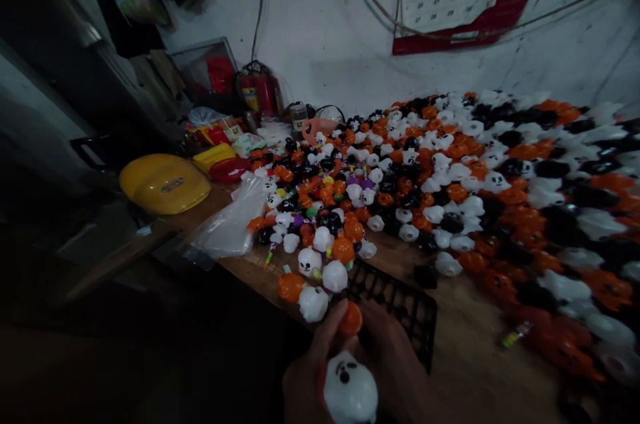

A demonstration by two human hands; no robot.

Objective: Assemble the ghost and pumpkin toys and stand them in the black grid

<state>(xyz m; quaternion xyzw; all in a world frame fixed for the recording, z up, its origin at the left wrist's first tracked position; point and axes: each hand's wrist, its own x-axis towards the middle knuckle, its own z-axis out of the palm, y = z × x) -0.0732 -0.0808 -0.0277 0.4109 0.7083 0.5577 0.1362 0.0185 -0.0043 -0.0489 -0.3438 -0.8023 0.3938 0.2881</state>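
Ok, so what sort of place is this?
Probably a small workshop or assembly room, judging by the big heap of orange, white and black Halloween figures on a wooden table, the yellow hard hat and the red fire extinguisher by the wall.

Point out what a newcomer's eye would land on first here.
Likely the huge heap of orange, black and white Halloween figures, spreading across the table to the right edge of the view. Next, the white figure with a black face, bottom centre, between the left hand and right hand. Over to the left, a bright yellow hard hat stands out against the gloom.
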